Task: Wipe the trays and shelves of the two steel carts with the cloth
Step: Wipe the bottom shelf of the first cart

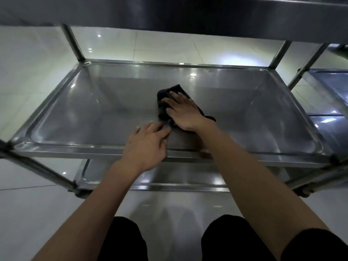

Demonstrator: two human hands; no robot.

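This looks like a commercial kitchen or catering service area: a stainless steel cart [188, 157] with tray-shaped shelves stands on a glossy, pale tiled floor [37, 213], and a second steel cart [327, 87] sits just beside it on the right.

Right hand [183, 112] flat on cloth [163, 102], cloth on middle tray [94, 110] near its centre. Left hand [147, 146] just left of and nearer than the right, over the tray's near rim, fingertips beside the cloth. Upper shelf [188, 17] above both hands. Lower tray [178, 178] beneath them. Second cart [327, 87] far right of the right hand. Knees [226, 240] below the forearms.
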